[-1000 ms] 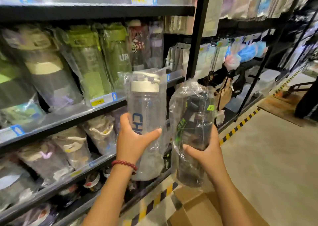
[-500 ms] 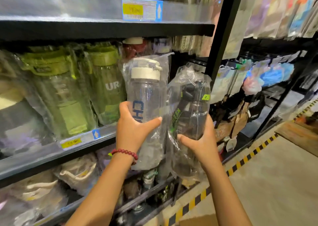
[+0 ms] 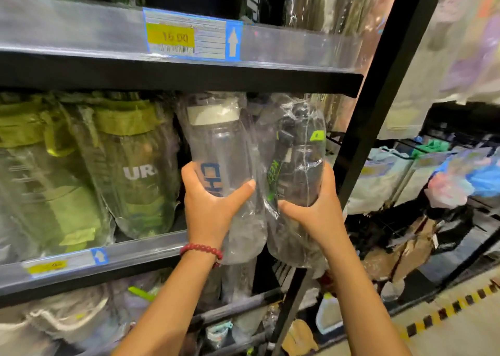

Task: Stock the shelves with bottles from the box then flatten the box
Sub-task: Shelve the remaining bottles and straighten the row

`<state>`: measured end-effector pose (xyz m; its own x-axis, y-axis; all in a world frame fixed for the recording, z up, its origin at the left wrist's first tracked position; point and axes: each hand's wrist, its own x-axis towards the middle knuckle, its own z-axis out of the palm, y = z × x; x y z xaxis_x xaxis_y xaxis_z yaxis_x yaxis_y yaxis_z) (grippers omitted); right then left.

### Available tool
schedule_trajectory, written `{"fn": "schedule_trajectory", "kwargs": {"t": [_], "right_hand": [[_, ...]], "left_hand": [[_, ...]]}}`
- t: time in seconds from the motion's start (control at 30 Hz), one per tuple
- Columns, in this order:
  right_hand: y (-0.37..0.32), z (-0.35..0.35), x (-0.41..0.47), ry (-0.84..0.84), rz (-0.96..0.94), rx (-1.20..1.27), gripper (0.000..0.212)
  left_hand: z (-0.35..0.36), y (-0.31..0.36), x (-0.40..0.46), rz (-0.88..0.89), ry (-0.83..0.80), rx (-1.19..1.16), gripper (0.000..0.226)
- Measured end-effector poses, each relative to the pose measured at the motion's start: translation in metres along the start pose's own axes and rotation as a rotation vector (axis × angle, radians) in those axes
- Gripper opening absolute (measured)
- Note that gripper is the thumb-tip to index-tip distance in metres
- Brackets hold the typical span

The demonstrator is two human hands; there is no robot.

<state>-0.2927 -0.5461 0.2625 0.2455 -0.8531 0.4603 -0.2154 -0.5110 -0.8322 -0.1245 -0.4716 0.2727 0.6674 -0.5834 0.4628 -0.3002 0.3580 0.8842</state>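
Note:
My left hand (image 3: 211, 206) grips a clear bottle with a white lid (image 3: 219, 144), wrapped in a plastic bag, blue letters on its side. My right hand (image 3: 316, 209) grips a dark bottle with green lettering (image 3: 297, 160), also bagged. Both bottles stand upright side by side, their tops just under the upper shelf board (image 3: 189, 76), at the right end of the middle shelf (image 3: 140, 250). Green bagged bottles (image 3: 135, 166) fill that shelf to the left. The box is out of view.
A black upright post (image 3: 378, 117) runs just right of the dark bottle. Lower shelves hold more bagged goods (image 3: 67, 317). To the right hang packets and sponges (image 3: 460, 182). A yellow-black floor stripe (image 3: 446, 312) marks the aisle edge.
Both hands have lifted the two bottles up and toward the shelf, bringing them closer together. The view has tilted up and the box has left the frame.

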Motion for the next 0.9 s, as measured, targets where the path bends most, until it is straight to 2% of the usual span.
{"fn": "schedule_trajectory", "kwargs": {"t": [0.17,0.37,0.43,0.63,0.9], "right_hand": [[-0.003,0.0,0.022,-0.045,-0.037,0.006,0.109],[0.003,0.0,0.031,-0.083,-0.063,-0.01,0.101],[0.002,0.0,0.035,-0.1,-0.063,-0.035,0.107],[-0.002,0.001,0.046,-0.116,-0.073,-0.078,0.11],[-0.003,0.0,0.048,-0.129,-0.088,-0.029,0.11]], "left_hand": [[0.009,0.005,0.014,-0.028,0.039,-0.134,0.061],[0.015,0.005,0.021,-0.062,0.028,-0.224,0.058],[0.018,0.004,0.021,-0.068,0.038,-0.249,0.058],[0.023,0.003,0.022,-0.057,0.118,-0.322,0.06],[0.023,0.0,0.025,-0.063,0.082,-0.367,0.063]]}}
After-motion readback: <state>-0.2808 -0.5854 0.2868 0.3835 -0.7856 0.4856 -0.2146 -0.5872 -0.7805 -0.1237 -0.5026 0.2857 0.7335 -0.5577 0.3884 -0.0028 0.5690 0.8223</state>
